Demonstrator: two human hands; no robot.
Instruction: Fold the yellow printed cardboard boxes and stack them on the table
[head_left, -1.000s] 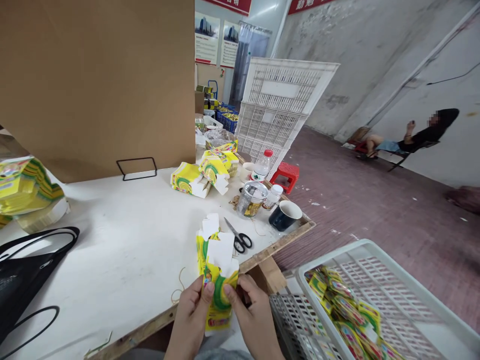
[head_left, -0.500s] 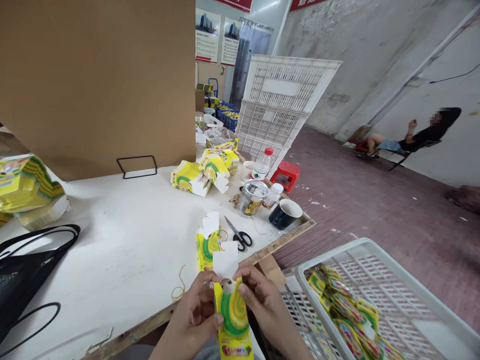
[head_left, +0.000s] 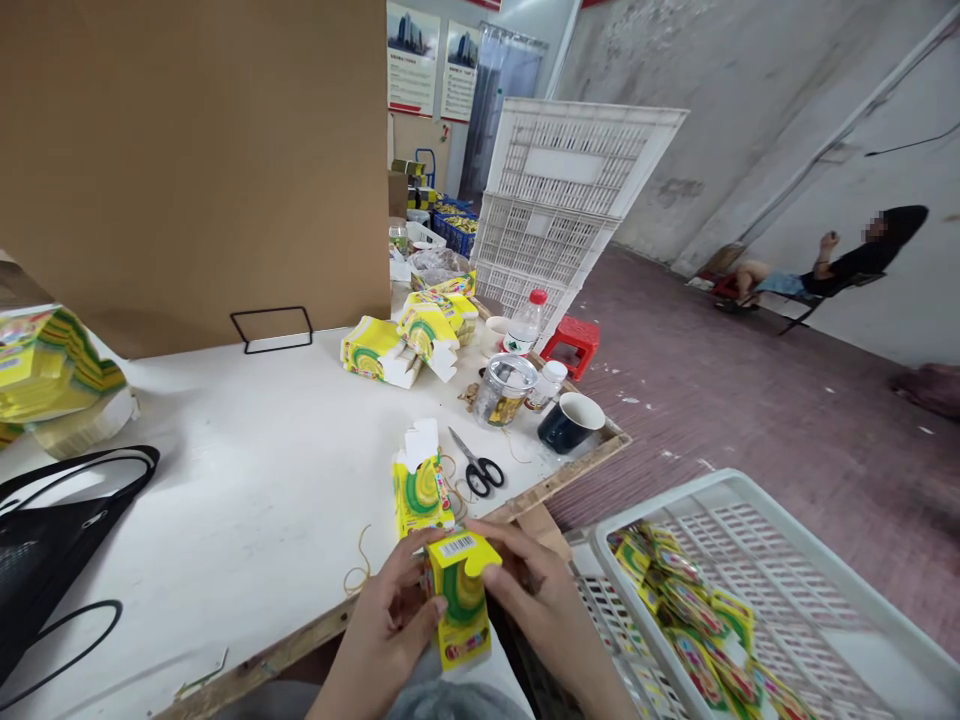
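Observation:
A small yellow-and-green carton (head_left: pixel 463 612) is between my hands at the table's front edge, its barcoded top flap folded over the opening. My left hand (head_left: pixel 401 610) grips the carton's left side, thumb on the front face. On the other side, my right hand (head_left: pixel 534 590) pinches the flap's right corner with thumb and fingers. Just beyond the carton lies another yellow carton (head_left: pixel 420 490) with its white end flaps open. Black-handled scissors (head_left: pixel 480 468) and several rubber bands rest beside it.
At right, a white plastic crate (head_left: pixel 720 480) contains several yellow packets (head_left: pixel 697 630). A dark mug (head_left: pixel 571 422), clear jar (head_left: pixel 505 388) and red-capped bottle (head_left: pixel 525 322) stand near the table edge. Flat cartons (head_left: pixel 379 350) lie behind; a black bag (head_left: pixel 52 540) sits left. A person sits far right.
The carton's white-sided flap, upright before, is now folded down with its barcode showing. My right hand has moved slightly onto the flap; the carton has tilted.

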